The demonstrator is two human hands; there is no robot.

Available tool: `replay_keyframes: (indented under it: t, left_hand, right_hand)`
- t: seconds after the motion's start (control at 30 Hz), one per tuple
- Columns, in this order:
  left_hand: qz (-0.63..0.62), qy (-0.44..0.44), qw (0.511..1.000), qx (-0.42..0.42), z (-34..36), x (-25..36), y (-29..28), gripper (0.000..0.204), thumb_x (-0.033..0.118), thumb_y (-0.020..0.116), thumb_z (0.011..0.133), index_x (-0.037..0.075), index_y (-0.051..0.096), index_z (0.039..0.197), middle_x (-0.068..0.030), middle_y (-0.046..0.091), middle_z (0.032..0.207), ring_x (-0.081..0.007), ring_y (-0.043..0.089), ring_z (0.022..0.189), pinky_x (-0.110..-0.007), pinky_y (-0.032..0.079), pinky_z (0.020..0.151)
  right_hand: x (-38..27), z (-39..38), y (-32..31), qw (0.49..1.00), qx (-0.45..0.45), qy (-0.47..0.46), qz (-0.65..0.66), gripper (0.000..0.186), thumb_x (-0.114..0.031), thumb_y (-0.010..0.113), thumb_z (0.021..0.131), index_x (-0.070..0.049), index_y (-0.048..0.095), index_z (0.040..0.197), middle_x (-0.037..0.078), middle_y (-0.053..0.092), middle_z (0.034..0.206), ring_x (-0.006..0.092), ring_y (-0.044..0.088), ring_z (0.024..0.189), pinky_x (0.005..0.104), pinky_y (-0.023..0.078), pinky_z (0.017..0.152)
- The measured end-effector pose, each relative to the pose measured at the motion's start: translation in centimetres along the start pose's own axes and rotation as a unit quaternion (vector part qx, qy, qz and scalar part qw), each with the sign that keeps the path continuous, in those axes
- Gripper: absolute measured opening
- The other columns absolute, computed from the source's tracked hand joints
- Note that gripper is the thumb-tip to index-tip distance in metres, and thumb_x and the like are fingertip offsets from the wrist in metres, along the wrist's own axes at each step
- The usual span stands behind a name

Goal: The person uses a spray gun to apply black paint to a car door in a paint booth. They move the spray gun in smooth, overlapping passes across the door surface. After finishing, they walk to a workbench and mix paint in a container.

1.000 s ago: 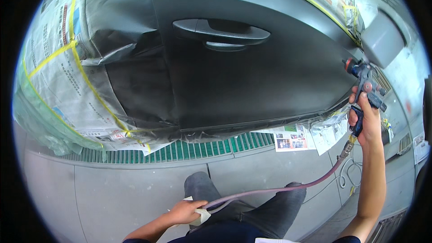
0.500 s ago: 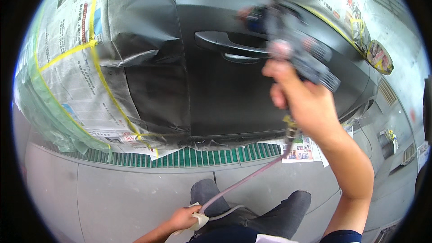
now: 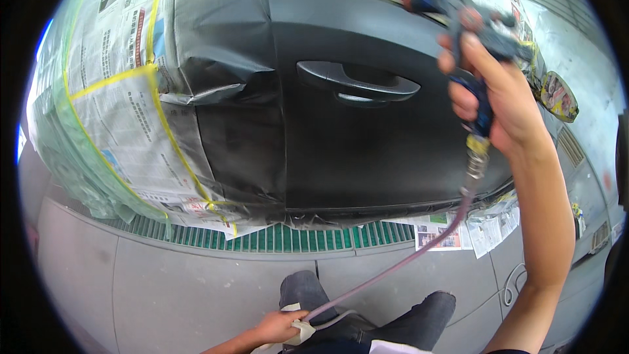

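My right hand (image 3: 491, 85) grips a spray gun (image 3: 468, 16), held raised over the upper right of a dark car door (image 3: 373, 151), right of its handle (image 3: 354, 78). The gun is slightly blurred. A pinkish hose (image 3: 393, 266) runs down from the gun's base to my left hand (image 3: 282, 324), low over my legs, which is closed round the hose and a pale piece of paper or cloth (image 3: 303, 332).
Newspaper and yellow tape (image 3: 111, 131) mask the car's left part, with green plastic (image 3: 52, 131) beyond. A floor grate (image 3: 314, 239) and loose paper sheets (image 3: 485, 236) lie below the door. A loose hose (image 3: 508, 285) lies at lower right.
My right hand has swung the gun from the door's right end leftward across it, then up to the upper right. My left hand has stayed low on the hose.
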State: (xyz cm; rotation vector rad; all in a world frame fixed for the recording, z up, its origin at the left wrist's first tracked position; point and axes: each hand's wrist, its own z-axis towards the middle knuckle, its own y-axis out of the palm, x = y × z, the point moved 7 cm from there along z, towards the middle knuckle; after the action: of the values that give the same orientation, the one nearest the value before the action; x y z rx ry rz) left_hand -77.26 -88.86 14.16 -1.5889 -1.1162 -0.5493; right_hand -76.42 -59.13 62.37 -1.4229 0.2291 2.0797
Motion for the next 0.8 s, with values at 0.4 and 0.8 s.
replay_keyframes:
  t: [0.4,0.8]
  left_hand:
    - [0.033,0.098,0.995,0.005,3.3,2.5,1.0,0.048,0.023,0.057,0.086,0.018,0.055,0.133,-0.0167,0.069,0.102,-0.039,0.066,0.09,-0.047,0.053,0.078]
    - [-0.027,0.023,0.999,0.004,2.2,0.8,0.1,0.032,0.017,0.057,0.086,0.017,0.06,0.118,-0.0083,0.07,0.101,-0.0312,0.068,0.091,-0.039,0.053,0.08]
  right_hand:
    - [5.9,-13.9,-28.2,0.938,0.344,0.032,-0.035,0.038,-0.034,0.061,0.098,-0.007,0.055,0.124,0.0,0.06,0.091,0.0065,0.048,0.052,0.0206,0.038,0.046]
    - [2.5,-4.2,-10.8,0.977,0.187,0.008,-0.105,0.037,-0.037,0.061,0.098,-0.007,0.055,0.118,0.0,0.059,0.089,0.0066,0.048,0.054,0.0213,0.037,0.046]
